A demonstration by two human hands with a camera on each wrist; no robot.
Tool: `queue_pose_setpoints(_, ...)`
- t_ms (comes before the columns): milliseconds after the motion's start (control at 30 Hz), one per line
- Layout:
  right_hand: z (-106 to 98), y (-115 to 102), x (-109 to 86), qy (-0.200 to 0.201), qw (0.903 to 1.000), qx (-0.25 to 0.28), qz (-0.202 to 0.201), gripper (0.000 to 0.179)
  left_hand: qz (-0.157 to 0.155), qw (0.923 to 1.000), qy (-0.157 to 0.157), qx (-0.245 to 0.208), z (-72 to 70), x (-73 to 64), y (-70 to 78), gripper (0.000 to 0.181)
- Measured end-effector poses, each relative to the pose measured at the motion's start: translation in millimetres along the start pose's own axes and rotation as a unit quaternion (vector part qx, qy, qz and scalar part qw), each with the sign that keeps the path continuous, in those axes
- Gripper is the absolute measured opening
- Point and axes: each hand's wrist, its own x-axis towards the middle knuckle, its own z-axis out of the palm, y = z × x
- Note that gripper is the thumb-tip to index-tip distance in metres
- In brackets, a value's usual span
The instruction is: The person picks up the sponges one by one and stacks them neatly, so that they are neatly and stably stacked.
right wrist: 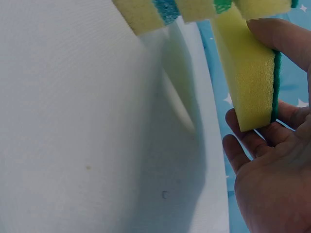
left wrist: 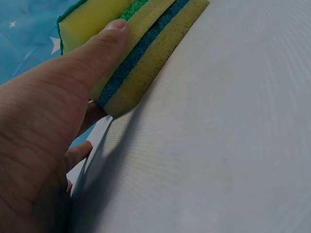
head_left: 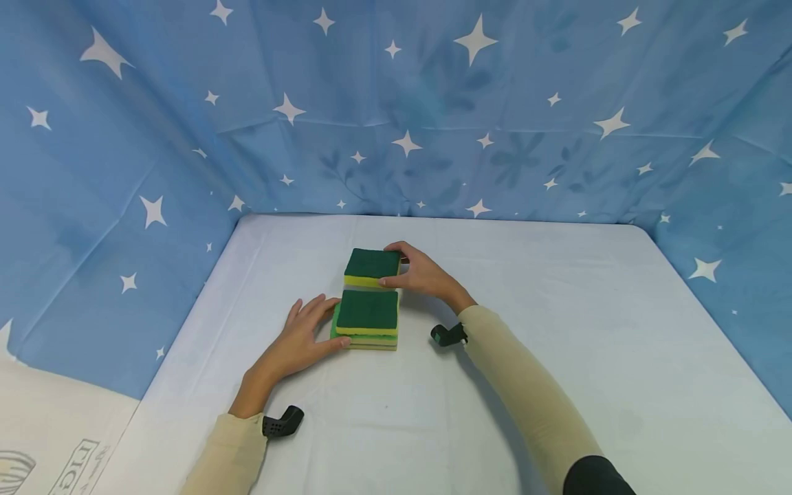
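Observation:
A stack of scouring sponges lies on the table, topped by a yellow sponge with a dark green pad. Under it are a sponge with a light green layer and one with a blue layer. My left hand holds the stack at its left end, thumb on the near side, fingers toward the far side. Just beyond the stack, my right hand grips another yellow sponge with a dark green pad by its right end, raised off the table, pad facing up.
A white cloth covers the table. Blue curtains with white stars hang behind it and at both sides. Black wrist cameras are worn over the beige sleeves. Printed pale fabric shows at the lower left.

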Motion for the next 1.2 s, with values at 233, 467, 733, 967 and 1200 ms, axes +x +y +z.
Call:
queue_pose_setpoints(233, 0, -4, -5.2, 0.002, 1.0000, 0.000, 0.002, 0.074, -0.002, 1.0000, 0.000, -0.005, 0.1, -3.9, 0.4, 0.084)
queue_pose_setpoints(467, -2, -5, -11.0, 0.004, 1.0000, -0.006, -0.003, 0.073, 0.006, 1.0000, 0.003, -0.003, 1.5, -5.8, -0.3, 0.083)
queue_pose_setpoints(733, -10, -9, -12.8, 0.014, 0.9998, -0.002, -0.013, 0.073, 0.009, 0.9999, 0.005, -0.003, 0.3, -2.1, 0.6, 0.083)
queue_pose_setpoints(967, -16, -17, -15.1, 0.020, 0.9994, 0.004, -0.030, 0.073, 0.009, 1.0000, 0.005, 0.001, -1.5, -0.1, 1.2, 0.084)
queue_pose_setpoints(1200, -19, -24, -20.2, 0.022, 0.9989, 0.015, -0.040, 0.071, 0.008, 1.0000, 0.003, 0.001, -0.2, -0.8, 0.2, 0.083)
